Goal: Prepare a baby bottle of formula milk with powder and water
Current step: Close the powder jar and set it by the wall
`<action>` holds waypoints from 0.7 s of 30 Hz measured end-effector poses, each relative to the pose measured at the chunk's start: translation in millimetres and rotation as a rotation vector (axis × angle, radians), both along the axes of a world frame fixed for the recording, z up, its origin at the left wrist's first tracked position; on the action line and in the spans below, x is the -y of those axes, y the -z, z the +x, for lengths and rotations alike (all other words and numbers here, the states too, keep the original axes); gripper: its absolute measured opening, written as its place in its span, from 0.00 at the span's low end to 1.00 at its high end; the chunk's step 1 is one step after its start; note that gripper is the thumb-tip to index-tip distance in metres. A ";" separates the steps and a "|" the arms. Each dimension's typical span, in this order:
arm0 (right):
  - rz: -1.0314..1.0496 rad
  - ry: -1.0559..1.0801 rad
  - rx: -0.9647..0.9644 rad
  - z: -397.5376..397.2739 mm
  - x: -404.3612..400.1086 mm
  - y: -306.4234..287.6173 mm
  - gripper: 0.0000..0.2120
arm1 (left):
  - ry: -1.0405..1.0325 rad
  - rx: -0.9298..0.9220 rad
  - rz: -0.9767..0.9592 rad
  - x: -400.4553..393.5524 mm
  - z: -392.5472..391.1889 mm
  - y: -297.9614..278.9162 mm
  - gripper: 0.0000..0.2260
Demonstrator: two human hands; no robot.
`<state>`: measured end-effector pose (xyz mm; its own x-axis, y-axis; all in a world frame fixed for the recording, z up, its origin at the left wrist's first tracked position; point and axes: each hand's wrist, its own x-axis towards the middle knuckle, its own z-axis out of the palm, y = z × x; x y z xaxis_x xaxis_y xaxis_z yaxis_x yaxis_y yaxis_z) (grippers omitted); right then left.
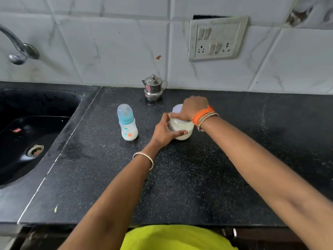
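A baby bottle [127,123] with a teal collar and a clear cap stands upright on the black counter [180,177], with white milk in its base. To its right stands a clear jar of white powder [182,129] with a pale lid [177,108]. My left hand [164,131] grips the jar's side, thumb across its front. From above, my right hand [191,108] grips the lid, its fingers curled round the rim. A small steel pot [154,88] with a lid and spout stands behind them near the wall.
A black sink [32,134] with a drain lies to the left, a steel tap [16,46] above it. A switch and socket plate [217,38] hangs on the tiled wall. The counter's front edge runs just before my body.
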<state>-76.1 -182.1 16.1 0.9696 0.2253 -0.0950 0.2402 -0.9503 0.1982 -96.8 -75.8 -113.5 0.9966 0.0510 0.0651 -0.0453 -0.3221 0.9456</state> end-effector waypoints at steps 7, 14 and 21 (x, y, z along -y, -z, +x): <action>0.402 -0.247 -0.037 4.9 -13.6 -22.6 0.18 | -0.002 0.007 -0.025 -0.3 -0.4 2.2 0.35; 0.045 -0.150 -0.329 11.3 -5.7 -14.1 0.31 | -0.002 0.016 -0.026 -3.3 1.8 3.5 0.34; -0.049 -0.178 -0.304 23.5 0.9 1.7 0.38 | 0.018 0.012 -0.036 -2.7 0.4 4.4 0.33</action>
